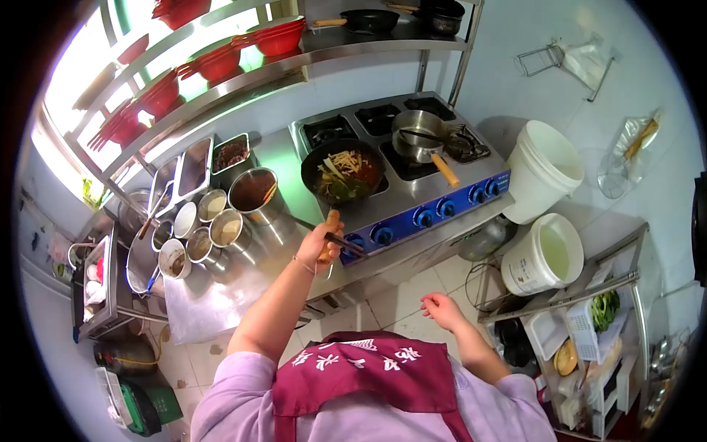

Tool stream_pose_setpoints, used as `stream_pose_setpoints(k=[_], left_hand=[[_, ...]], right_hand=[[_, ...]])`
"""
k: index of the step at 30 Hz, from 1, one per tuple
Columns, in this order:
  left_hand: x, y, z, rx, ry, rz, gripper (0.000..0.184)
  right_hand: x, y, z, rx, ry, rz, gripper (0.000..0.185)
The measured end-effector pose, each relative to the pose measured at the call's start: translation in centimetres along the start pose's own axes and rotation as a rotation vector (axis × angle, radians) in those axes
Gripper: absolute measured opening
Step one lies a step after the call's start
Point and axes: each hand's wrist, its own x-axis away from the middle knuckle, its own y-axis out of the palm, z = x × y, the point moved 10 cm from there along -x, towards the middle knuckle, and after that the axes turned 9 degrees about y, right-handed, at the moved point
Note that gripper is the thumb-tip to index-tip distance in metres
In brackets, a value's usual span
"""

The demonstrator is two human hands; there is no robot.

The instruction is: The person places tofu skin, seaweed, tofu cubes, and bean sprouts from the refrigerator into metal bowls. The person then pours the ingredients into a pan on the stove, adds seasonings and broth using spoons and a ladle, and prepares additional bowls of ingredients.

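My left hand is closed round the wooden handle of a dark wok. A dark stick-like thing juts out to the right from the same hand; its kind is unclear. Inside the wok lie pale strips, green leaves and reddish sauce. The wok stands on the front left burner of a steel gas stove. Away from the stove, over the floor, my right hand hangs with loosely bent fingers, and nothing shows in it.
A steel saucepan with a wooden handle sits on the stove. Left of it stand a deep steel pot and several seasoning containers. White buckets are at the right, beside a rack. Red baskets line the shelf above.
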Motion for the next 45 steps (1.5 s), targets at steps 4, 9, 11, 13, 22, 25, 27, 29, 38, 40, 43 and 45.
stream_pose_setpoints(k=[4,9,11,13,22,25,27,29,38,40,43,45], left_hand=[[-4.0,0.4,-0.6,-0.006,0.004,0.062,0.022],[-6.8,0.1,-1.3,0.041,-0.024,0.087,0.021],[-7.1,0.1,-1.3,0.052,-0.006,0.116,0.022],[-7.2,-0.1,-1.3,0.049,-0.007,0.112,0.022],[-7.4,-0.9,-0.7,0.001,0.004,0.091,0.024],[-7.4,-0.8,-0.6,-0.004,-0.002,0.100,0.024],[-6.7,-1.0,0.1,-0.156,-0.006,0.167,0.026],[-6.3,-0.2,1.0,-0.264,-0.006,0.073,0.037],[3.9,-3.9,6.1,-0.167,0.349,0.196,0.044],[7.8,-3.7,6.4,-0.146,0.365,0.203,0.041],[12.0,-4.5,6.0,-0.207,0.397,0.218,0.042],[14.0,-5.4,5.2,-0.191,0.389,0.237,0.041]], right_hand=[[-2.0,-0.2,-0.2,0.028,-0.026,0.009,0.027],[-6.1,-0.1,-6.0,0.340,-0.225,0.108,0.029],[-7.5,0.3,-9.4,0.479,-0.286,0.162,0.029],[-9.0,1.2,-12.5,0.524,-0.344,0.217,0.030],[-12.1,4.5,-18.6,0.995,-0.260,0.419,0.026],[-14.1,5.1,-17.7,0.999,-0.286,0.424,0.022],[-14.5,5.7,-17.7,0.956,-0.305,0.425,0.020],[-14.0,6.4,-18.1,1.035,-0.389,0.467,0.015],[-15.7,11.4,-15.5,1.842,-0.675,0.633,0.030],[-15.3,11.3,-15.8,1.843,-0.666,0.612,0.030],[-15.4,11.3,-15.7,1.908,-0.674,0.638,0.029],[-15.4,11.5,-15.5,1.970,-0.693,0.680,0.029]])
